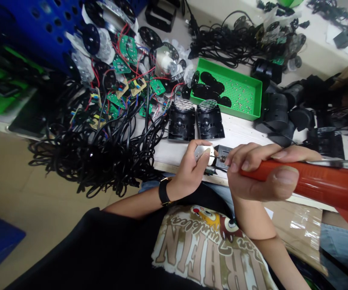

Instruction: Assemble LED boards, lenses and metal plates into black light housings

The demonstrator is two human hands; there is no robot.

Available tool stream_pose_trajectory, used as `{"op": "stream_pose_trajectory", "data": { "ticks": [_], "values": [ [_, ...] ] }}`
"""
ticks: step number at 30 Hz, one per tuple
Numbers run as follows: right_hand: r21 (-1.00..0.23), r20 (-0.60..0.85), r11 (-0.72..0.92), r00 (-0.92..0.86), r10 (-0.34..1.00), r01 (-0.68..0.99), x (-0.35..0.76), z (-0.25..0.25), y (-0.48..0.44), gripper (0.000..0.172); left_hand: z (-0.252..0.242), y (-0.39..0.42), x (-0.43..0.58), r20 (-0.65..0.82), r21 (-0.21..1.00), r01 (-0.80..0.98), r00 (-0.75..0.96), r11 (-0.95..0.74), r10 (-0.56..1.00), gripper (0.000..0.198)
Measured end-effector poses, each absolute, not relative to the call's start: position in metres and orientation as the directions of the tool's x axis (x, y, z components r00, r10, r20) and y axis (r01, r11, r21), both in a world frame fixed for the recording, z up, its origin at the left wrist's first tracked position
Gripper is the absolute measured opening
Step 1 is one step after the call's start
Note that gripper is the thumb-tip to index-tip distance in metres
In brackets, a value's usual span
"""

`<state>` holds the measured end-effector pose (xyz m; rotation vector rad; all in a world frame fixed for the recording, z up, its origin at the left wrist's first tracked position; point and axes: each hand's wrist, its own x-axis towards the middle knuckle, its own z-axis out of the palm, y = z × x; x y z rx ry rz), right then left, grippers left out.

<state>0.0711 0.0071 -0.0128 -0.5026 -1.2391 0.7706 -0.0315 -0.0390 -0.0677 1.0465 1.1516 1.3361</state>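
My left hand (190, 167), with a black watch on its wrist, pinches a small white and silver part (200, 152) at the table's front edge. Beside that part lies a dark grey block-like piece (223, 151). My right hand (261, 173) is wrapped round an orange electric screwdriver (327, 185). The screwdriver's bit points left at the white part; whether it sits in a screw I cannot tell. Just beyond my left hand stand two black housings with honeycomb tops, the left one (182, 121) and the right one (210, 121). A bit of green circuit board (210, 171) shows below the part.
A green tray (256, 100) holds black discs and small screws. Black cables (101, 161) hang over the edge at left, below circuit boards (127, 48) with red wires. Black round casings (274, 108) crowd the right. A taped cardboard box (297, 229) lies at lower right.
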Motion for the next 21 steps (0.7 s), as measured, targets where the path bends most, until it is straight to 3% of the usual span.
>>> {"op": "stream_pose_trajectory", "data": {
  "ticks": [6, 13, 21],
  "values": [
    [-0.728, 0.636, 0.661, 0.179, 0.751, -0.183, 0.0695, -0.0149, 0.0073, 0.036, -0.0675, -0.0391, -0.0321, -0.003, 0.985, -0.173, -0.069, -0.009, 0.998, 0.028],
    [-0.733, 0.645, 0.635, 0.048, 0.763, -0.244, 0.0712, -0.0095, 0.0083, 0.034, -0.0688, -0.0390, -0.0326, 0.003, 0.985, -0.174, -0.074, -0.016, 0.997, 0.028],
    [-0.680, 0.679, 0.686, 0.132, 0.722, -0.259, 0.0705, -0.0078, 0.0139, 0.032, -0.0686, -0.0426, -0.0316, -0.025, 0.990, -0.142, -0.099, 0.010, 0.995, 0.023]
  ]
}}
